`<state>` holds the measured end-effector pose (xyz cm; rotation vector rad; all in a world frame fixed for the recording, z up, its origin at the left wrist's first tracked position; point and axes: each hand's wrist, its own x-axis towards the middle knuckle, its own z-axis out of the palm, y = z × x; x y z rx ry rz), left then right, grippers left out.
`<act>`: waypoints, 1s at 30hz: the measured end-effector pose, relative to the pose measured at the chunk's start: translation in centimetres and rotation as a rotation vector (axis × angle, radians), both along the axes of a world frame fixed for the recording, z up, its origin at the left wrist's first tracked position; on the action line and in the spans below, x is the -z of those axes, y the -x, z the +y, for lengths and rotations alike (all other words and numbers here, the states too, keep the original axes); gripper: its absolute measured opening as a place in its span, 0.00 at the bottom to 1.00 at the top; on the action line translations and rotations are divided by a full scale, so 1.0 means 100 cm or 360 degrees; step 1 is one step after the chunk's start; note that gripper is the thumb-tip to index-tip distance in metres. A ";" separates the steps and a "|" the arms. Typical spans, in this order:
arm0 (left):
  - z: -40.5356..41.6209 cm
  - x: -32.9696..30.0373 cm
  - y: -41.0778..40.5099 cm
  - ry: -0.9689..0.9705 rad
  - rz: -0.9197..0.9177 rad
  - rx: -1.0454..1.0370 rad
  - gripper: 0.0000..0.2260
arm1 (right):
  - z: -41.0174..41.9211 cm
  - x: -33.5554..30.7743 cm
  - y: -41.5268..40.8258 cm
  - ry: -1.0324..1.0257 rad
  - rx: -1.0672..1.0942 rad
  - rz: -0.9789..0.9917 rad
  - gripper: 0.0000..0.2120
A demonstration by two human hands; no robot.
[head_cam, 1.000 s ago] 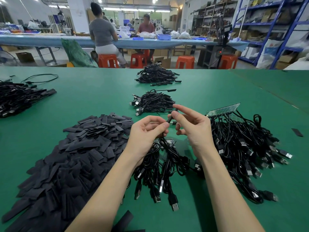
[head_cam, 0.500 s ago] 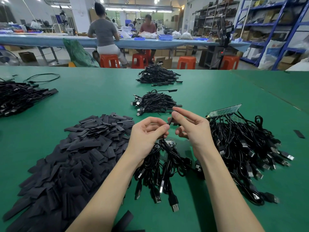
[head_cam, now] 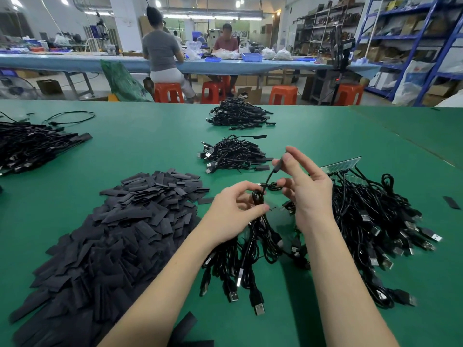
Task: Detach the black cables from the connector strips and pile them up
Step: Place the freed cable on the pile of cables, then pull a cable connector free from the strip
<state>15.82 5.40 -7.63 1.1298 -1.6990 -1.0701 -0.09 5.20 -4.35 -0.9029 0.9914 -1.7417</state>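
Black cables are mid-job: one cable (head_cam: 274, 171) is lifted above the bench (head_cam: 150, 146), pinched at its small plug end between thumb and forefinger of the right hand (head_cam: 304, 189). Left hand (head_cam: 235, 211) grips the same cable lower down, fingers curled round a looped bundle of it. Hands are close together, not touching, both clamped on this cable. It looks freed from its strip, though the strip under the hands can't be made out, so not certain.

Done so far, judging by layout: two neat piles of loose cables sit further back on the bench, a near pile (head_cam: 233, 154) and a far pile (head_cam: 239, 116). Another big heap of cables (head_cam: 32, 144) lies at far left.

Left to do: a bunch of cables (head_cam: 240, 261) hangs below the left hand with USB plugs pointing toward the camera, probably still on a strip. A large tangle (head_cam: 375, 221) on the right is attached to a connector strip (head_cam: 343, 164) tilted up at its back edge. That is plenty of work remaining.

Heap of flat black sleeves (head_cam: 112, 234) fills the left foreground; one stray piece (head_cam: 451, 202) lies at far right.

Estimate: well under way but short of finished; the held cable goes to a pile next.
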 end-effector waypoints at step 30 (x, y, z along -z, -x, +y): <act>-0.142 0.008 0.005 0.0665 -0.1627 -0.0262 0.14 | -0.019 0.041 0.027 -0.0664 0.0021 0.0546 0.08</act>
